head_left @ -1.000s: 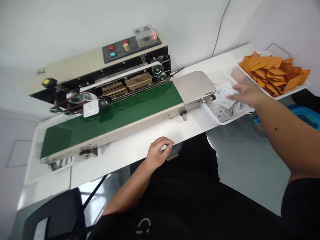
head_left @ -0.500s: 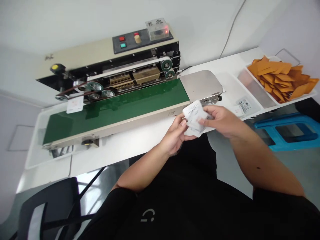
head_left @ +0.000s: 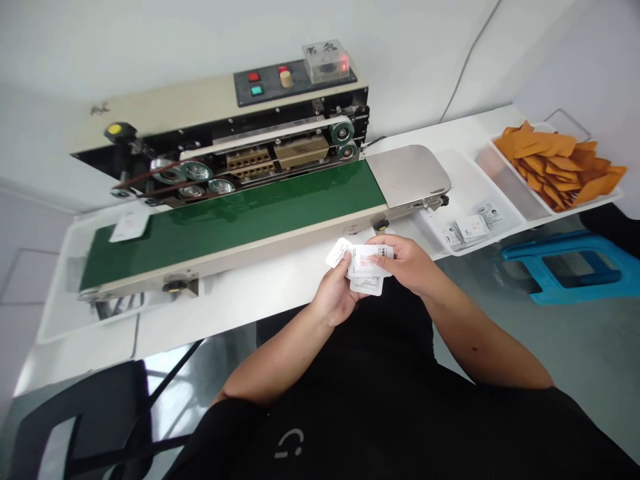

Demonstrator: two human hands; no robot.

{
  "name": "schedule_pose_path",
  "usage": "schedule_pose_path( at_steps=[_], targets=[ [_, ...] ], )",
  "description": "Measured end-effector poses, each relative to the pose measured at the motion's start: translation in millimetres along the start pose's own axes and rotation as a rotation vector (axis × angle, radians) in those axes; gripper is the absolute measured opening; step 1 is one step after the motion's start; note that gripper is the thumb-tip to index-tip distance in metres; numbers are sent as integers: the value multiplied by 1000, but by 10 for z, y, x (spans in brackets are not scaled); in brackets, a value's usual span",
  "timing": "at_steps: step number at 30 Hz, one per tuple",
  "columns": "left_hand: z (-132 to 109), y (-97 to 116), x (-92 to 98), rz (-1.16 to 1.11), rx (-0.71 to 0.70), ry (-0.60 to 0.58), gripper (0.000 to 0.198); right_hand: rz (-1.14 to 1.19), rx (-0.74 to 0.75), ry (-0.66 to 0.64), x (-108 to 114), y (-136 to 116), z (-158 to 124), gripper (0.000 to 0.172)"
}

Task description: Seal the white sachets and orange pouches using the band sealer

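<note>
Both of my hands hold a small stack of white sachets (head_left: 367, 267) just in front of the table edge. My left hand (head_left: 337, 297) grips the stack from below and my right hand (head_left: 407, 263) pinches it from the right. Behind them runs the sealing machine (head_left: 225, 127) with its green conveyor belt (head_left: 235, 217) and a steel infeed plate (head_left: 407, 175). One white sachet (head_left: 129, 227) lies at the belt's far left end.
A white tray (head_left: 467, 190) to the right holds a few more white sachets (head_left: 473, 228). Farther right a tray is heaped with orange packets (head_left: 560, 167). A blue stool (head_left: 565, 273) stands under the table at right, a dark chair (head_left: 90, 427) at lower left.
My right hand came from the white tray with sachets and met my left hand. Both hands then drew the stack nearer my body. The sachet on the belt travelled left off the sealer.
</note>
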State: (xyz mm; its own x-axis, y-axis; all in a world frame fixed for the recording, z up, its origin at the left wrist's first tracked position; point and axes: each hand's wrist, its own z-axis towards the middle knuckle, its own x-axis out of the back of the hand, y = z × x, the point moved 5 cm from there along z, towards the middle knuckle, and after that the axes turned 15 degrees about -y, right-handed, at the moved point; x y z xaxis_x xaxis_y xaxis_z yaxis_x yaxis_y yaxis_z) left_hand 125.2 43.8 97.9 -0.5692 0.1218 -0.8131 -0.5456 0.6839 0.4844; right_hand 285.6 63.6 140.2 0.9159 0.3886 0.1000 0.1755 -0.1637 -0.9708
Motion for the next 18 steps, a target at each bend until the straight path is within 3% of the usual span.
schedule_pose_path(
  at_steps=[12,18],
  targets=[
    [-40,111,135,-12,-133,33,42,382,43,251,-51,82,97,39],
    [-54,140,144,32,-163,6,50,487,139,308,-44,91,181,46]
  ],
)
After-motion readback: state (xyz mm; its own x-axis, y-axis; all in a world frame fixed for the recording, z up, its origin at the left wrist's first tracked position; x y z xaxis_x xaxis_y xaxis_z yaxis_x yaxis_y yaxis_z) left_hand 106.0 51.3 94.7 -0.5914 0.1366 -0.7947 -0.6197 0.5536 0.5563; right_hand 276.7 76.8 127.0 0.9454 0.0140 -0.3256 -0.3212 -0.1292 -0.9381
